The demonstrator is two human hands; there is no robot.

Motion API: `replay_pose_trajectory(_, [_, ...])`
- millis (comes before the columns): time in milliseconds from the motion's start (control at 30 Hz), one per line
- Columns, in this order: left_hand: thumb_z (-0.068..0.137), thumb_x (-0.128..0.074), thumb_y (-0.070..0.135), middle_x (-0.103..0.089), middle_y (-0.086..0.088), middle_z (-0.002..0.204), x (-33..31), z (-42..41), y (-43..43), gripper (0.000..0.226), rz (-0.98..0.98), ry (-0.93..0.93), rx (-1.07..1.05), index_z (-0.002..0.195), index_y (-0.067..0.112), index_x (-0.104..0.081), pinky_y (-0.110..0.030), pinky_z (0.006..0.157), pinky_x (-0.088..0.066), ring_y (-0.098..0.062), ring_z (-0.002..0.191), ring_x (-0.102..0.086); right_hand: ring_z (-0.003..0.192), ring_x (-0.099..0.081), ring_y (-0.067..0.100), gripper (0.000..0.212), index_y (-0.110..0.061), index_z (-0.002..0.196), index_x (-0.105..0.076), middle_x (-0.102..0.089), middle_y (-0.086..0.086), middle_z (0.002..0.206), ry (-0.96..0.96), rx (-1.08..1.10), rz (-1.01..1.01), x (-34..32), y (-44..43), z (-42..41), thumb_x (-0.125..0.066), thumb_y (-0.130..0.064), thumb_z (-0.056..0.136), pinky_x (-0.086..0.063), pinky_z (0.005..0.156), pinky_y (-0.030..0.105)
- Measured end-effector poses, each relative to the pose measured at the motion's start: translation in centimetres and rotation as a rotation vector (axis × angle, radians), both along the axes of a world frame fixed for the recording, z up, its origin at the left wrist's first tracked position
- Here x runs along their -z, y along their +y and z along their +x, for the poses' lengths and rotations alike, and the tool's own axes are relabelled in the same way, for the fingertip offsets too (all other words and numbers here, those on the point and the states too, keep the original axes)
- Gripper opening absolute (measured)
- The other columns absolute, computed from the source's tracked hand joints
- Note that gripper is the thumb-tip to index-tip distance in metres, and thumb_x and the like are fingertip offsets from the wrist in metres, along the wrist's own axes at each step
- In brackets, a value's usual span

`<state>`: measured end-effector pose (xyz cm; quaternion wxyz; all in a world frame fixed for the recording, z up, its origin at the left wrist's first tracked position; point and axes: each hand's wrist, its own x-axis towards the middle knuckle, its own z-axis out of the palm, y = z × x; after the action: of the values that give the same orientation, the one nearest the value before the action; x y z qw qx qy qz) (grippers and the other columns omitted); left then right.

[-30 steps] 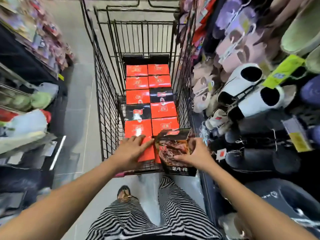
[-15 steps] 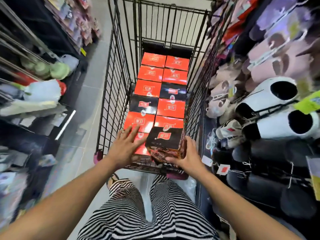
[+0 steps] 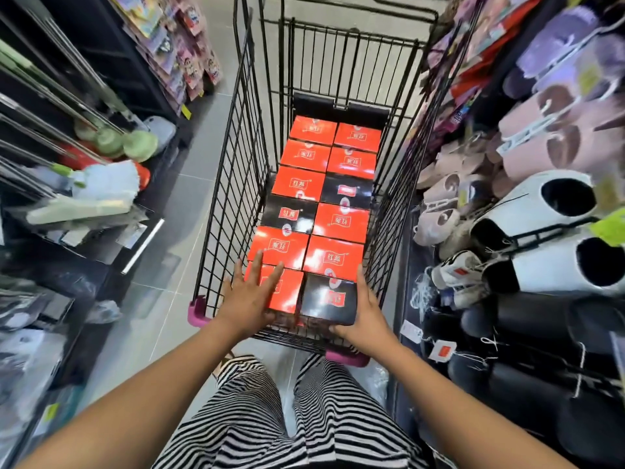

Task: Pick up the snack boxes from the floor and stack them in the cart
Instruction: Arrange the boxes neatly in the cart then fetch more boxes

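Standing on grey tiles (image 3: 189, 204), cart (image 3: 236, 164) between shelves (image 3: 111, 62)

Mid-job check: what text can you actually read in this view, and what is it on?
"红派": logo on the left black box and on the red box in the cart.
The same logo seems to sit upside down on several other red boxes.
Near black box: logo blurred, not readable.
Tags on the right shelf: too small to read.
Packets on the left shelf: too blurred to read.
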<state>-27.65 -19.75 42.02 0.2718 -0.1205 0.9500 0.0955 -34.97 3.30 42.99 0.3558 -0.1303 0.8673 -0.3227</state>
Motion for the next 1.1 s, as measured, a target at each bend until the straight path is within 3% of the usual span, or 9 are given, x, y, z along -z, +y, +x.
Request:
replay_pose_trajectory(67, [0.084,-0.068,0.035,0.042,-0.005,0.146,0.0,0.0,0.2,0.104,0.091,0.007,-0.036,0.147,0.038,0.015,-0.051,0.115,-0.005,-0.046,0.142,0.007,0.145,-0.024,0.026,0.123,-0.042,0.138,0.032,0.005,0.005,0.161,-0.057,-0.007,-0.023,0.3,-0.3,0.1,-0.074,-0.017,0.082,-0.029,0.112,0.031])
replay_pose_trajectory(133, [0.084,-0.069,0.031,0.042,-0.001,0.145,0.0,0.1,0.0,0.102,0.148,0.043,-0.052,0.149,0.036,0.009,-0.049,0.115,-0.016,-0.044,0.143,-0.002,0.147,-0.018,0.026,0.121,-0.039,0.137,0.034,0.011,0.006,0.161,-0.087,0.006,-0.033,0.8,-0.7,0.3,-0.072,-0.015,0.084,-0.021,0.112,0.026])
replay_pose_trajectory(267, [0.081,-0.070,0.033,0.040,0.004,0.146,0.3,0.5,-0.8,0.102,0.162,0.086,-0.045,0.149,0.040,0.006,-0.048,0.110,-0.033,-0.038,0.142,-0.014,0.149,-0.009,0.026,0.120,-0.037,0.140,0.034,0.018,0.008,0.160,-0.121,0.034,-0.056,1.4,-1.1,0.7,-0.070,-0.012,0.086,-0.015,0.107,0.021])
replay_pose_trajectory(433, [0.080,-0.069,0.037,0.035,0.004,0.149,0.5,0.7,-1.3,0.100,0.153,0.154,-0.042,0.149,0.041,0.004,-0.045,0.106,-0.038,-0.036,0.136,-0.024,0.149,-0.008,0.027,0.122,-0.045,0.127,0.040,0.018,0.008,0.160,-0.119,0.009,-0.057,1.5,-1.3,0.6,-0.071,-0.019,0.086,-0.018,0.117,0.038])
replay_pose_trajectory(667, [0.081,-0.065,0.041,0.026,0.001,0.155,0.4,0.9,-2.1,0.095,0.112,0.133,-0.008,0.149,0.041,0.002,-0.048,0.107,-0.034,-0.036,0.139,-0.023,0.145,-0.021,0.032,0.125,-0.047,0.113,0.052,0.013,0.012,0.160,-0.037,-0.125,0.074,1.4,-1.5,0.3,-0.070,-0.041,0.085,-0.029,0.115,0.042])
replay_pose_trajectory(800, [0.081,-0.060,0.055,0.023,0.003,0.157,0.4,1.1,-2.1,0.094,0.006,0.091,0.020,0.147,0.047,0.006,-0.057,0.113,-0.011,-0.035,0.145,-0.004,0.141,-0.031,0.036,0.120,-0.032,0.126,0.049,0.014,0.019,0.159,-0.105,-0.211,0.199,0.0,-1.9,-0.3,-0.061,-0.057,0.085,-0.031,0.112,0.042])
replay_pose_trajectory(933, [0.081,-0.055,0.065,0.015,-0.001,0.159,-0.7,1.4,-2.3,0.094,-0.041,0.089,0.011,0.149,0.041,0.006,-0.056,0.115,-0.005,-0.032,0.146,0.002,0.143,-0.025,0.042,0.113,-0.024,0.144,0.034,0.006,0.028,0.158,-0.128,-0.230,0.386,-2.2,-2.7,-0.7,-0.052,-0.067,0.084,-0.027,0.114,0.045])
replay_pose_trajectory(1033, [0.084,-0.049,0.066,0.002,-0.005,0.161,-2.4,3.1,-3.7,0.090,-0.028,0.134,-0.076,0.151,0.033,0.001,-0.050,0.117,-0.008,-0.030,0.146,-0.004,0.141,-0.026,0.042,0.107,-0.017,0.153,0.008,-0.010,0.024,0.158,0.125,-0.296,0.640,-4.3,-5.0,-0.3,-0.039,-0.080,0.081,-0.030,0.111,0.052])
replay_pose_trajectory(1100, [0.084,-0.044,0.070,-0.009,-0.008,0.160,-3.3,5.7,-5.5,0.088,-0.064,0.198,-0.129,0.152,0.028,-0.007,-0.047,0.117,-0.013,-0.030,0.145,-0.012,0.138,-0.031,0.039,0.102,-0.013,0.153,-0.005,-0.021,0.022,0.155,0.321,-0.357,0.679,-6.0,-7.7,1.0,-0.039,-0.077,0.083,-0.032,0.108,0.051])
